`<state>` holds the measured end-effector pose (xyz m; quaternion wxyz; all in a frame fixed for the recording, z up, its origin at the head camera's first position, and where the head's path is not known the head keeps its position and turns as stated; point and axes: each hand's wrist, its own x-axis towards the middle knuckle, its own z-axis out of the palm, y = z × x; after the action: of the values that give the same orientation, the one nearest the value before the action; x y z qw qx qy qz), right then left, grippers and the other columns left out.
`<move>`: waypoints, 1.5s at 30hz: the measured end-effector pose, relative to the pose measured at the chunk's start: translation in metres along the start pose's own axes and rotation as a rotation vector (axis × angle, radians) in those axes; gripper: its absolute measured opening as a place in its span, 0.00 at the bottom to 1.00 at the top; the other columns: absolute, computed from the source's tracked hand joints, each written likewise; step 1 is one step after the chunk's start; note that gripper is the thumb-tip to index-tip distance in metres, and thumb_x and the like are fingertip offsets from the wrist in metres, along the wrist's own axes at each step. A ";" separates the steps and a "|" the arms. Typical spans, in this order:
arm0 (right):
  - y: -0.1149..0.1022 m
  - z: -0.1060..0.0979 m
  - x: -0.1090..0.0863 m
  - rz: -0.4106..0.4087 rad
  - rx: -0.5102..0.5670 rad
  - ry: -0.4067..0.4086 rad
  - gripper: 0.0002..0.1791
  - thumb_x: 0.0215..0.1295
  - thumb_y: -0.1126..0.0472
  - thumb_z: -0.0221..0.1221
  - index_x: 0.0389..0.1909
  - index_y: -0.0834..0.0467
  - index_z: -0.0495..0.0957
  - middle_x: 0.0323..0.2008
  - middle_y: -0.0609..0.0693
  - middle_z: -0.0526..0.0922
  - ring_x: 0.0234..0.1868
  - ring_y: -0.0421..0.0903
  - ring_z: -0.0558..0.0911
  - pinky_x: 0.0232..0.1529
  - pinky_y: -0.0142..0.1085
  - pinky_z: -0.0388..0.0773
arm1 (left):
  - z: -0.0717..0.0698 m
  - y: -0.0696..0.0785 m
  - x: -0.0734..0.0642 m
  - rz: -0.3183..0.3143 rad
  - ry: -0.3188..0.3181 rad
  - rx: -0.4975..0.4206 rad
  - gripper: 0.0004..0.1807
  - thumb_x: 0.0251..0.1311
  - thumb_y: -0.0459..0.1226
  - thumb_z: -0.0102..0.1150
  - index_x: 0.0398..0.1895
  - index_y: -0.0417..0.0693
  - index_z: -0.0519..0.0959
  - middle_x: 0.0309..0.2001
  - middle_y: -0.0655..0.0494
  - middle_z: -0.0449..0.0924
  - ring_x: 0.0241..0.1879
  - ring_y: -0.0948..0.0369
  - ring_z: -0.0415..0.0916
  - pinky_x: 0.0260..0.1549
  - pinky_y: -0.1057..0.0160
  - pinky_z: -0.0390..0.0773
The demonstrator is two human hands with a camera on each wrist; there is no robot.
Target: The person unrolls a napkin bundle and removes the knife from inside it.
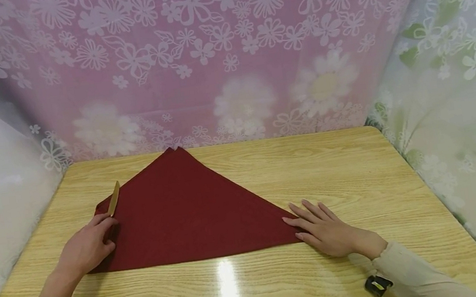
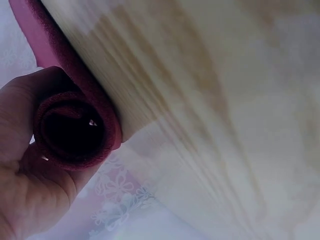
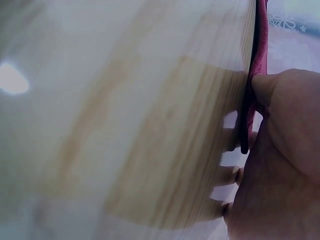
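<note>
Dark red cloth (image 1: 183,214) in a triangle, left end rolled, on a wood-grained table (image 1: 334,166).
From my feed I see the left hand (image 1: 86,247) curled round the roll, near a slim, blade-like gold piece (image 1: 114,199); the right hand (image 1: 329,232), fingers spread, rests on the right corner. The cloth lies left of centre, peak toward the frame's top, long edge running left to right.

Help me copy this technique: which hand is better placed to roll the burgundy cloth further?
Probably the left hand: it grips the rolled side of the burgundy cloth, while the right hand lies spread at the cloth's opposite corner.
</note>
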<state>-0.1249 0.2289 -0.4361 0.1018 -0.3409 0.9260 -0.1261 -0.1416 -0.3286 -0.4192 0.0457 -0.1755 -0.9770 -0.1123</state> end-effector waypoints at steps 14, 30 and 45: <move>0.004 0.004 -0.003 -0.054 0.050 0.075 0.25 0.77 0.53 0.42 0.72 0.47 0.60 0.74 0.55 0.49 0.72 0.64 0.45 0.61 0.67 0.43 | -0.003 -0.003 0.005 -0.025 0.018 -0.010 0.22 0.43 0.25 0.60 0.48 0.34 0.77 0.55 0.33 0.69 0.44 0.36 0.74 0.36 0.41 0.76; -0.002 -0.002 -0.001 0.012 0.013 -0.005 0.26 0.77 0.51 0.41 0.72 0.48 0.59 0.74 0.55 0.48 0.73 0.62 0.43 0.64 0.64 0.41 | -0.008 -0.015 0.001 -0.116 -0.029 -0.101 0.19 0.52 0.30 0.61 0.49 0.33 0.76 0.60 0.28 0.61 0.53 0.31 0.65 0.42 0.36 0.71; 0.001 0.000 -0.001 -0.002 0.039 0.010 0.26 0.77 0.50 0.40 0.73 0.47 0.59 0.74 0.55 0.47 0.73 0.62 0.43 0.64 0.65 0.40 | -0.009 -0.042 -0.014 -0.181 -0.012 -0.064 0.16 0.53 0.34 0.63 0.47 0.41 0.80 0.57 0.33 0.66 0.51 0.34 0.68 0.36 0.38 0.72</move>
<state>-0.1248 0.2302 -0.4358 0.1036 -0.3393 0.9235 -0.1460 -0.1430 -0.3738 -0.4207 0.0238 -0.0888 -0.9850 -0.1460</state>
